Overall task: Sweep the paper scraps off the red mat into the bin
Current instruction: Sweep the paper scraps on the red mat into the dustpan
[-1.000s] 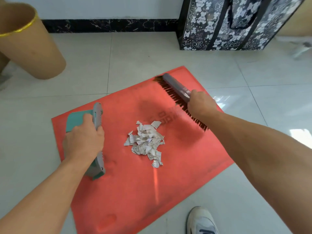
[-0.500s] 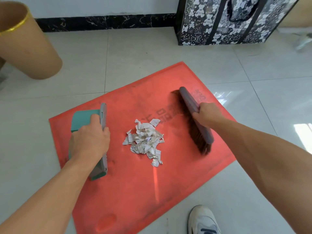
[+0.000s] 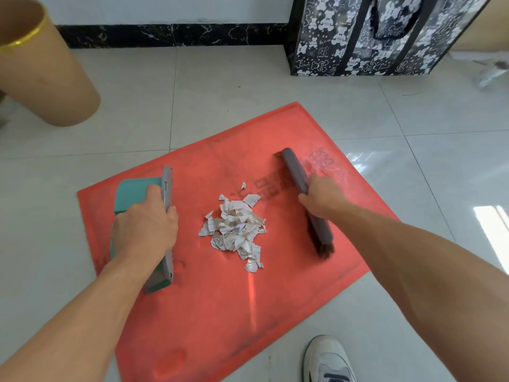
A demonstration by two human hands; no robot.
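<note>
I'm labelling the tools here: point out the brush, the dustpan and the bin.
brush (image 3: 294,170): head view, grey back near its far end.
dustpan (image 3: 135,194): head view, teal body.
bin (image 3: 47,78): head view, brown side wall.

Torn lined paper scraps (image 3: 234,230) heaped loosely at the middle of the red mat (image 3: 220,312), laid flat and askew on the tiles. Flanked by a teal dustpan (image 3: 132,194) at left and a grey brush (image 3: 294,172), bristles down, at right, both apart from the heap. Well off the mat, far left: tan, gold-rimmed bin (image 3: 49,86), open-topped.
</note>
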